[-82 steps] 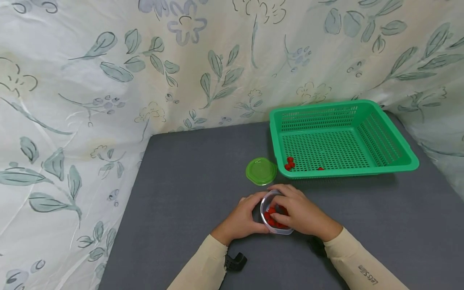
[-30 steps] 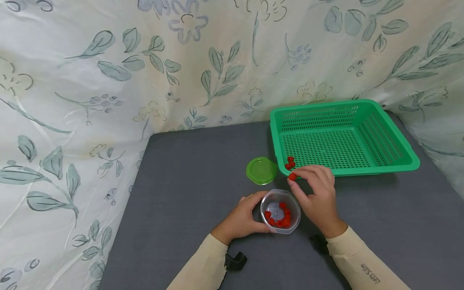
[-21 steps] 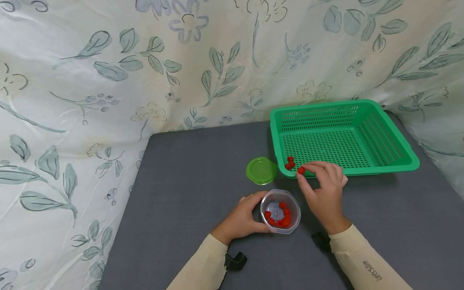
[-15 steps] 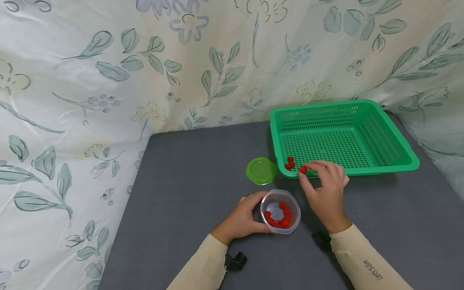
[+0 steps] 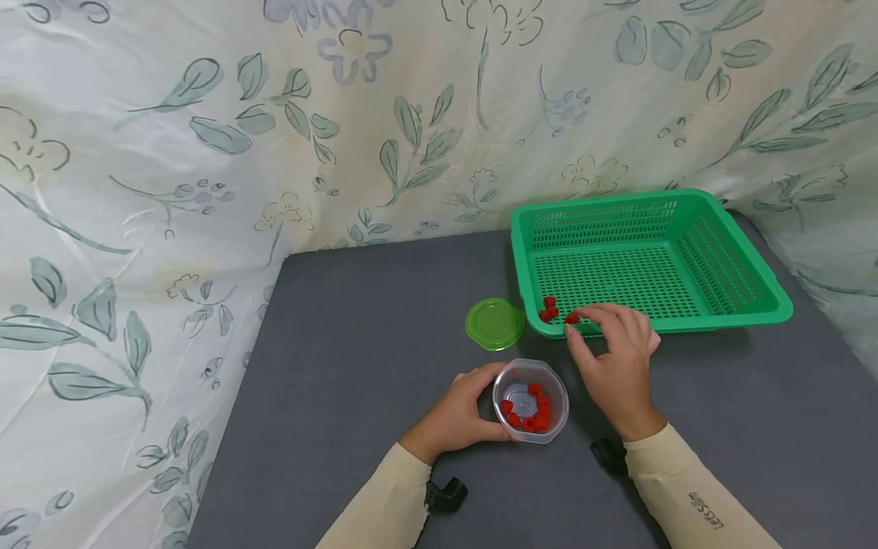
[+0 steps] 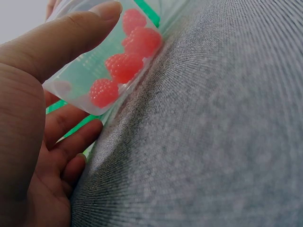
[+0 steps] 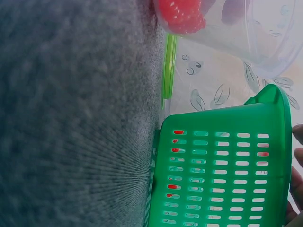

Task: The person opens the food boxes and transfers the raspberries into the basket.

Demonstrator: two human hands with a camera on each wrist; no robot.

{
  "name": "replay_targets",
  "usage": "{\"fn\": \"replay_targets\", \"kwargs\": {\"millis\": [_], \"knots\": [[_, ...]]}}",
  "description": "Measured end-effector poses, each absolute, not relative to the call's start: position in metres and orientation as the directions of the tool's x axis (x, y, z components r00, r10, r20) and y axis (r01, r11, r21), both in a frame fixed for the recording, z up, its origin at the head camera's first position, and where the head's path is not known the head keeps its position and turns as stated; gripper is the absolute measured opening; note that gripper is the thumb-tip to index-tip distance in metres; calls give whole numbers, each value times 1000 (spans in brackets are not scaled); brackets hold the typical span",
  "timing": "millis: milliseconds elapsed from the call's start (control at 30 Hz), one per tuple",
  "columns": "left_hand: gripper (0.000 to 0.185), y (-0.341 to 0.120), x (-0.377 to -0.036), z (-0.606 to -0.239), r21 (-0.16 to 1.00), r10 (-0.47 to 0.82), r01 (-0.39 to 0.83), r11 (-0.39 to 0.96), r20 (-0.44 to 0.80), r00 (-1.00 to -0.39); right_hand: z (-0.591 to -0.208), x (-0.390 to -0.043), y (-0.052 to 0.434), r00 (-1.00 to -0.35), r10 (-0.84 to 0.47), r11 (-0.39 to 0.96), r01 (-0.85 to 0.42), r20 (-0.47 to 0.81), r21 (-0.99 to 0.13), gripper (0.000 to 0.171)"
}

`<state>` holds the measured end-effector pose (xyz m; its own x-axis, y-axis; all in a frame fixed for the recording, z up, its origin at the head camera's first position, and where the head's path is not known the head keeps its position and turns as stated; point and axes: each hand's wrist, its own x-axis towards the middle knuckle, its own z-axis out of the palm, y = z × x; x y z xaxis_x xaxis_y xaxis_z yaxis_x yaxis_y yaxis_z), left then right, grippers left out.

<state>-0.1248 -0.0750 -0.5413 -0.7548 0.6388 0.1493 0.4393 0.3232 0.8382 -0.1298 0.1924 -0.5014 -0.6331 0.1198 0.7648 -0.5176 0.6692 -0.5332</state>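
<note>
A clear plastic container [image 5: 530, 400] with several red raspberries [image 5: 530, 415] stands on the grey table. My left hand [image 5: 495, 404] grips its left side. In the left wrist view my thumb [image 6: 71, 33] lies across the container [image 6: 85, 82], with raspberries [image 6: 124, 66] showing through the wall. My right hand [image 5: 575, 323] reaches over the near-left rim of the green basket [image 5: 686, 324] and pinches one raspberry [image 5: 571, 318] between thumb and forefinger. A few raspberries [image 5: 549, 309] lie in the basket's near-left corner.
A round green lid [image 5: 494, 324] lies flat on the table between the container and the basket. A floral cloth [image 5: 274, 152] rises behind and to the left of the grey table [image 5: 357, 343]. The right wrist view shows the basket's slotted wall [image 7: 222, 170] and the lid's edge [image 7: 168, 71].
My right hand left the container with a raspberry and carried it up and right to the basket's near-left corner. The left hand and the container stayed where they were.
</note>
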Motion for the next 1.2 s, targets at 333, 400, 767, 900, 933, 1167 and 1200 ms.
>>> {"fn": "replay_targets", "kwargs": {"millis": [333, 400, 767, 900, 933, 1167, 1200], "knots": [[93, -75, -125, -543, 832, 641, 458, 315, 169, -749, -501, -130, 191, -620, 120, 665, -529, 775, -527, 33], [92, -75, -125, -543, 832, 640, 459, 311, 174, -748, -501, -130, 191, -617, 118, 664, -533, 778, -524, 32], [91, -76, -126, -543, 825, 644, 472, 312, 182, -743, -500, -129, 187, -587, 77, 602, -617, 806, -507, 31], [92, -76, -127, -545, 823, 643, 472, 316, 180, -744, -499, -129, 184, -565, 42, 571, -663, 824, -484, 34], [93, -76, -127, -545, 824, 644, 469, 317, 176, -745, -499, -129, 184, -560, 36, 565, -672, 828, -479, 36], [92, -76, -127, -546, 825, 646, 464, 321, 168, -745, -500, -126, 180, -554, -38, 511, -726, 832, -460, 45], [92, -76, -127, -546, 825, 645, 466, 320, 171, -744, -500, -126, 180, -554, -55, 503, -734, 830, -457, 45]]}}
